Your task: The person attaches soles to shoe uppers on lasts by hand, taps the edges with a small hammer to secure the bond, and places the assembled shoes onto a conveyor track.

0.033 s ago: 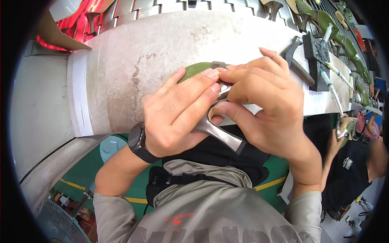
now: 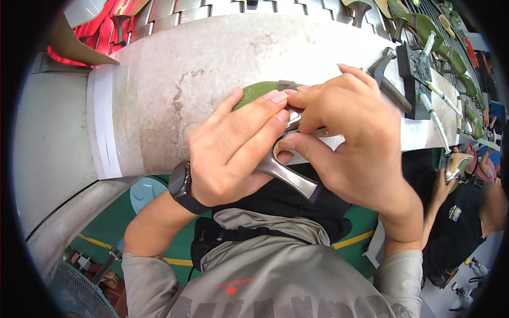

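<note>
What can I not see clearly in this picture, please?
Head view:
Middle of the green shoe piece: covered by the left grip and right grip.
Upper end of the brown heel: partly hidden by both.
Fan, lower left: cut off by lower edge.
Pale piece, far right: too small, blurred.

green sole (image 2: 260, 89): partly hidden behind hands (image 2: 225, 146) | fan (image 2: 79, 290): cut off below | co-worker's arm (image 2: 493, 208): blurred

The head camera looks downward through a wide fisheye lens. The left hand (image 2: 228, 151) and the right hand (image 2: 355, 127) are near to it; the white worktable (image 2: 228, 58) appears curved.
</note>
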`<state>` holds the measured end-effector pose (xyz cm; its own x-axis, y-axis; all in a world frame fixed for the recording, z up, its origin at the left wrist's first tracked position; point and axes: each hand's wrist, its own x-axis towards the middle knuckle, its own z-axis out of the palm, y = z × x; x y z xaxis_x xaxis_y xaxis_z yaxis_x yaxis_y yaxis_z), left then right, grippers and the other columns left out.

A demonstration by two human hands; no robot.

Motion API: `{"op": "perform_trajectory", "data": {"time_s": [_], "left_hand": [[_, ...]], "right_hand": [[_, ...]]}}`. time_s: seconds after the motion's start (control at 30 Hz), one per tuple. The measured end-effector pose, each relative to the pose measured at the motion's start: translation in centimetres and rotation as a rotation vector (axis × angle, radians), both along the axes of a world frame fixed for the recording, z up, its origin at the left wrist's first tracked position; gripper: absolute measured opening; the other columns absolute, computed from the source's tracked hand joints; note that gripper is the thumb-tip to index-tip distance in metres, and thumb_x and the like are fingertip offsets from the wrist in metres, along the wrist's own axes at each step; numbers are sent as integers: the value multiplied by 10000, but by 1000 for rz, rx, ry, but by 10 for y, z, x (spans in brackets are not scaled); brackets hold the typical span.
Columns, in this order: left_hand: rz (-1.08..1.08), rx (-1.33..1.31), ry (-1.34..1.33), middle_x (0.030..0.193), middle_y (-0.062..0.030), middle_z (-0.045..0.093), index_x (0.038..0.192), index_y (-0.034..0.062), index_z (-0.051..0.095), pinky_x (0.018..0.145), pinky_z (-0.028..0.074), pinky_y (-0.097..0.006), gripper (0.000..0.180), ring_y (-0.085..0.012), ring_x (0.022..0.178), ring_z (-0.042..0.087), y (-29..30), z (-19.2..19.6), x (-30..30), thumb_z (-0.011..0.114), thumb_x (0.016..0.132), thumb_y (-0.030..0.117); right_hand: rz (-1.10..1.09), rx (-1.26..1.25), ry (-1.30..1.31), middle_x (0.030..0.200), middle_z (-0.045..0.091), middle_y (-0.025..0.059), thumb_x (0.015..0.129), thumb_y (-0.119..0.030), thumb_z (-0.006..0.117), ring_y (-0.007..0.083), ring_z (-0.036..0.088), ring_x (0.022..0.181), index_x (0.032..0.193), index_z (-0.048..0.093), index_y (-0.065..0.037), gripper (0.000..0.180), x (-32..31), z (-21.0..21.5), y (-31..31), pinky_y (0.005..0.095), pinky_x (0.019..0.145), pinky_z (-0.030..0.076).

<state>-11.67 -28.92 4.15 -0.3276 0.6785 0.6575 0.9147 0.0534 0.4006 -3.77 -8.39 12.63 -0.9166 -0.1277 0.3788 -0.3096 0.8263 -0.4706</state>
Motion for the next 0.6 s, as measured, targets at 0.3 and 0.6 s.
{"op": "perform_trajectory", "data": {"time_s": [0.3,0.6], "left_hand": [[95,-68,-161,1507,-246,595,1478,-2,570,1164,446,-552,871,-400,1378,605,17,3,10,875,662,11],[73,-180,-111,1576,-197,555,1542,50,542,1222,364,-538,913,-368,1450,550,21,-1,11,852,683,39]], "right_hand": [[-13,166,154,1167,776,91,691,-247,933,324,683,1161,1050,777,-50,437,-8,-19,31,423,1005,525],[170,151,527,1255,715,153,712,-303,940,408,638,1191,1167,756,-45,554,-23,-91,72,476,1005,538]]}}
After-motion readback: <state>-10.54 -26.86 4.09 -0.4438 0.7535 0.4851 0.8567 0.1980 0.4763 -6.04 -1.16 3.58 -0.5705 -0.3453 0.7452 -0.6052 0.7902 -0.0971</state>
